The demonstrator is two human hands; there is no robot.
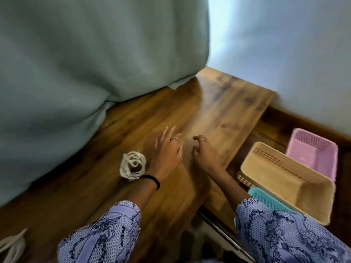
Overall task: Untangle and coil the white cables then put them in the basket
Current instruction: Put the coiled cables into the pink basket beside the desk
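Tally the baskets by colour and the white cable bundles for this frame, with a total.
Beige basket: 1
Pink basket: 1
Teal basket, mostly hidden under the beige one: 1
Coiled white cable on the wooden table: 1
Loose white cable at the lower left edge: 1
Total: 5

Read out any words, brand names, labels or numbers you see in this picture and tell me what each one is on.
None: no readable text anywhere.
The beige basket, pink basket and teal basket show only perforated patterns.
The coiled white cable, wooden table and patterned sleeves carry no lettering.
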